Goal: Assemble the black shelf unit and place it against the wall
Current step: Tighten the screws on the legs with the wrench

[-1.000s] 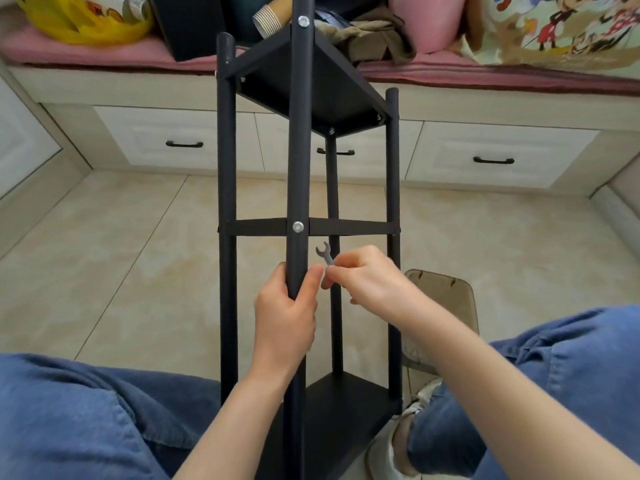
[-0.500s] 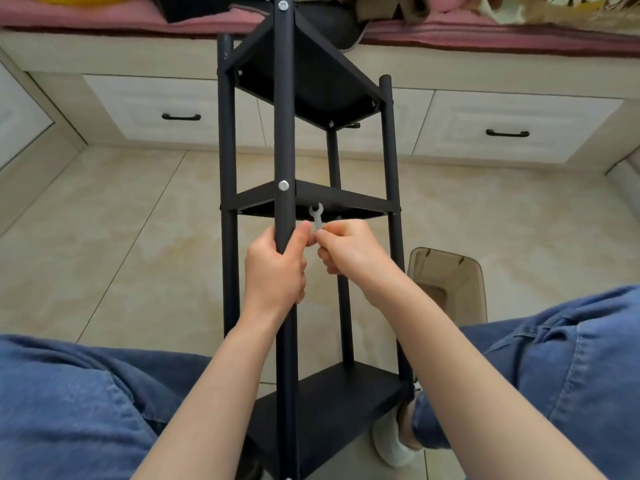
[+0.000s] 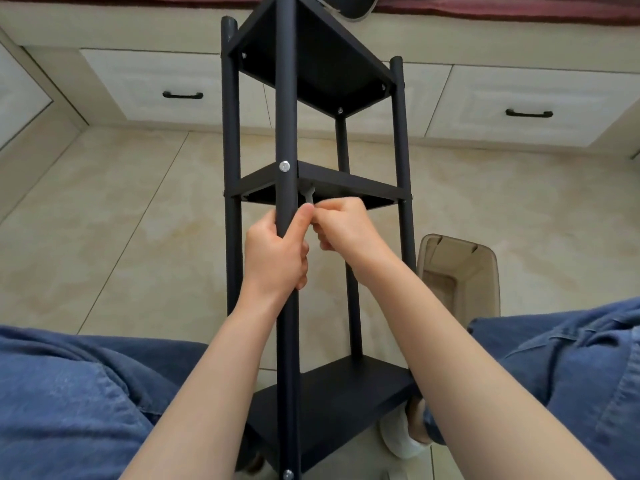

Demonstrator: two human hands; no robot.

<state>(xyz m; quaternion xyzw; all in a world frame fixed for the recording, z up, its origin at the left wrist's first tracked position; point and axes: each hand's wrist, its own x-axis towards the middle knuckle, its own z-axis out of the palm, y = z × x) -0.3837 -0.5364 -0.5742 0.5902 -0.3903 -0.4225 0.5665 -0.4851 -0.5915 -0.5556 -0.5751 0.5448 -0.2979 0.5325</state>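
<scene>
The black shelf unit (image 3: pixel 311 60) stands on the tiled floor (image 3: pixel 121 220) between the person's knees, with both hands on it at about the height of the middle shelf.

The left hand (image 3: pixel 277 258) is wrapped round the front post (image 3: pixel 286 98). The thumb lies up the right side of the post and the fingers curl behind it. Just above this hand a silver screw head (image 3: pixel 284 166) sits in the post, where the middle shelf (image 3: pixel 346 185) meets it.

The right hand (image 3: pixel 346 226) is just beside the left, and its fingertips touch the left thumb. Its fingers are curled and pinch the lower end of a small grey wrench (image 3: pixel 309 195). The wrench points up from the hand, and its open head is at the underside of the middle shelf, close behind the post. I cannot tell whether the head sits on a fastener.

Below both hands, past the forearms, is the bottom shelf (image 3: pixel 332 400). A foot in a white shoe (image 3: pixel 398 438) is just beside its right corner. The legs, in blue jeans (image 3: pixel 69 393), lie on either side of the arms.

To the right of the right hand, beyond the right rear post, a translucent brown bin (image 3: pixel 481 282) stands on the floor. Well beyond the hands, past the unit, are pale drawers (image 3: pixel 138 71) with black handles (image 3: pixel 182 95).
</scene>
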